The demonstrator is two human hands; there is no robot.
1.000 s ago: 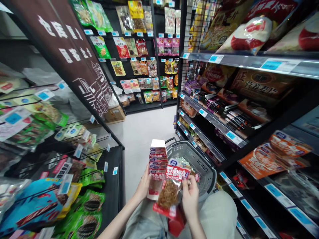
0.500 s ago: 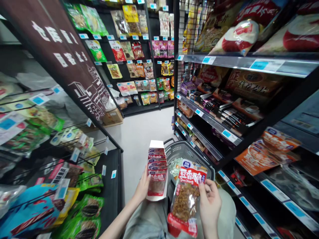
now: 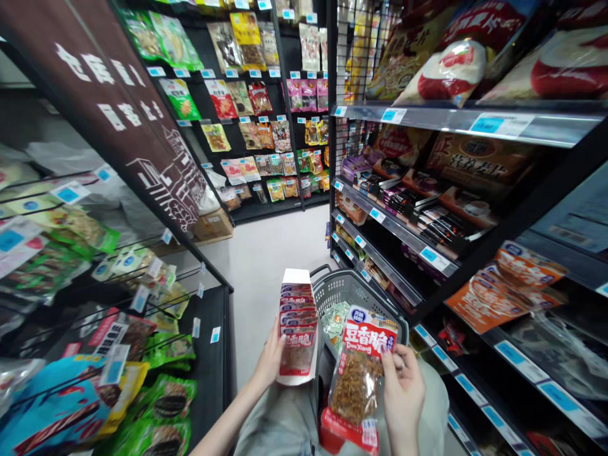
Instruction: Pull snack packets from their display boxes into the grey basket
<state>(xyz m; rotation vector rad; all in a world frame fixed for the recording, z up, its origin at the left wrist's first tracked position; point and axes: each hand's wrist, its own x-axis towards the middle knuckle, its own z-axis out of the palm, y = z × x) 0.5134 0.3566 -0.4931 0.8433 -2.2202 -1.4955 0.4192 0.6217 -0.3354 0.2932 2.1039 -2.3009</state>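
Note:
My left hand [image 3: 270, 354] grips a white display box [image 3: 297, 277] by its left side, its fingers partly hidden behind it. Several red snack packets [image 3: 297, 339] stand in a row inside that box. In my right hand [image 3: 403, 380] a red-and-clear snack bag [image 3: 357, 373] is pinched at its right edge, its brown shredded contents showing through. The bag hangs tilted above my lap, overlapping the near side of a grey shopping basket [image 3: 370, 288]. Green-and-white packets [image 3: 336, 320] lie in the basket.
A shelf rack [image 3: 399, 215] with boxes and bags rises on the right, orange packets [image 3: 506, 288] jutting out lower down. Hooks with hanging bags [image 3: 166, 405] line the left. A brown sign panel [image 3: 109, 95] slants there. A cardboard box [image 3: 209, 226] sits on the floor.
The view has shifted very slightly. My right hand and the snack bag have moved a little to the right; the display box stays in my left hand.

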